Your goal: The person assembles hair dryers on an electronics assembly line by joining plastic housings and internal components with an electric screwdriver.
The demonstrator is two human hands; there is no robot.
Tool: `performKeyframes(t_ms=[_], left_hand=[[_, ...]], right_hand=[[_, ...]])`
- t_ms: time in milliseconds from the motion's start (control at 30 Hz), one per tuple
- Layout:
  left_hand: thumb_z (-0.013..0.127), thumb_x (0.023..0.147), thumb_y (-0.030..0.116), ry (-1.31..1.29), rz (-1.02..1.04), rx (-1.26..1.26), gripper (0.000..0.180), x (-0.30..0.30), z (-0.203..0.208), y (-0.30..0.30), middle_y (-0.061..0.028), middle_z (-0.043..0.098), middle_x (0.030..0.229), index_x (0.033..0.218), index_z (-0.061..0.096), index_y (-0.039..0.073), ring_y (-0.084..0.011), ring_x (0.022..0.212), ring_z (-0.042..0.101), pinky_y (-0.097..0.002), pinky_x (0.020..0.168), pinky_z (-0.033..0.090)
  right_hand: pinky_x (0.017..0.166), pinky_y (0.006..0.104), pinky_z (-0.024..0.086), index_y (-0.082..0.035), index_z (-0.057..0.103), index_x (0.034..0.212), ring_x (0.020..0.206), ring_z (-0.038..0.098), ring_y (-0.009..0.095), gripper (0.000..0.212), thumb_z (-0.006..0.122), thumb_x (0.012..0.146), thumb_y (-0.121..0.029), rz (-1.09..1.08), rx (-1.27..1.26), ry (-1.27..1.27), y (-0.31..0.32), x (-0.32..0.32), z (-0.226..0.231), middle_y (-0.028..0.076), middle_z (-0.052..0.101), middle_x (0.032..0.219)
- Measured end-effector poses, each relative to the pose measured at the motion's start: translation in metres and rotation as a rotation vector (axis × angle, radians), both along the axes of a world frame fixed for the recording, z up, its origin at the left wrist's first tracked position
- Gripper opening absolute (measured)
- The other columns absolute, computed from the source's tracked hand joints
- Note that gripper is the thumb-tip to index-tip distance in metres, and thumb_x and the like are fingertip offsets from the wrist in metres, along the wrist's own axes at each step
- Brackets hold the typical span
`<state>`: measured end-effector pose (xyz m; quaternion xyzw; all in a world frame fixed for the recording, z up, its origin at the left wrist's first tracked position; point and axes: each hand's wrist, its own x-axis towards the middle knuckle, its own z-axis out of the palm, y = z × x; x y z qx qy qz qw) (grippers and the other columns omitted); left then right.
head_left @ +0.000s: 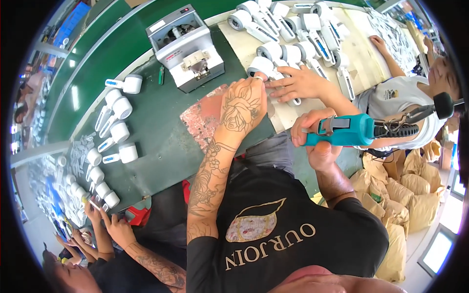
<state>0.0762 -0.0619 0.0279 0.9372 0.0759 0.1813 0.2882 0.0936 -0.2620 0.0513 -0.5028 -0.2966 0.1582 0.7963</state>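
Observation:
My tattooed left hand (243,106) reaches over the table with its fingers curled at the round head of a white handled device (261,66); part of the grip is hidden. Close beside it, a co-worker's hand (299,84) spreads over the same group of white devices. My right hand (320,139) is wrapped around a teal electric screwdriver (348,131), held to the right above the table edge. A black coiled cord runs from the tool's right end. Under my left wrist lies a worn reddish mat (200,117).
A grey open-topped machine (188,49) stands at the back. Several white devices (119,132) line the left side. More devices (312,29) cover a beige sheet at back right. Co-workers sit left and right. Brown paper sacks (398,190) stand on the right floor.

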Motion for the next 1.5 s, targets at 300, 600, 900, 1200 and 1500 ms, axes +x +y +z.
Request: performKeyframes(t_ms=[300, 600, 900, 1200, 1500], left_hand=[[0.055, 0.102, 0.034, 0.151, -0.101, -0.016, 0.036, 0.031, -0.021, -0.022, -0.0183, 0.072, 0.099, 0.132, 0.062, 0.016, -0.0419, 0.09, 0.069, -0.0524, 0.078, 0.055], [0.068, 0.093, 0.031, -0.086, 0.017, 0.172, 0.042, 0.009, -0.027, -0.024, -0.0202, 0.063, 0.096, 0.126, 0.062, 0.006, -0.0406, 0.092, 0.067, -0.0504, 0.074, 0.056], [0.072, 0.086, 0.016, -0.131, 0.063, 0.117, 0.036, -0.069, 0.002, 0.03, -0.0138, 0.065, 0.106, 0.119, 0.063, 0.004, -0.0355, 0.104, 0.064, -0.0463, 0.085, 0.055], [0.077, 0.084, 0.023, -0.143, 0.086, -0.117, 0.021, -0.082, -0.013, 0.048, -0.0063, 0.067, 0.096, 0.099, 0.076, 0.008, -0.0297, 0.094, 0.061, -0.0415, 0.084, 0.051], [0.073, 0.089, 0.032, -0.131, 0.036, 0.039, 0.027, -0.073, -0.015, 0.07, -0.0079, 0.064, 0.104, 0.106, 0.075, 0.011, -0.03, 0.1, 0.057, -0.0422, 0.088, 0.047]], right_hand=[[0.054, 0.0307, 0.041, 0.0, 0.052, 0.111, 0.061, 0.054, 0.018, 0.075, 0.071, 0.087, -0.067, 0.001, -0.15, -0.021, 0.007, 0.003, 0.018, 0.006, 0.052, 0.07], [0.055, 0.0306, 0.043, 0.002, 0.053, 0.11, 0.063, 0.056, 0.017, 0.078, 0.071, 0.085, -0.069, -0.046, -0.192, -0.056, 0.016, 0.005, 0.015, 0.007, 0.055, 0.072], [0.071, 0.0289, 0.048, 0.006, 0.055, 0.124, 0.082, 0.061, 0.015, 0.061, 0.077, 0.092, -0.04, -0.117, -0.194, -0.109, 0.028, 0.018, 0.008, 0.01, 0.063, 0.091], [0.067, 0.0321, 0.044, 0.007, 0.055, 0.124, 0.075, 0.054, 0.017, 0.071, 0.057, 0.099, -0.06, 0.013, 0.014, -0.062, 0.091, 0.045, 0.023, 0.007, 0.057, 0.082], [0.058, 0.0289, 0.047, 0.004, 0.063, 0.101, 0.063, 0.057, 0.014, 0.041, 0.063, 0.104, -0.037, 0.043, 0.057, -0.2, 0.221, 0.058, 0.035, 0.004, 0.058, 0.071]])
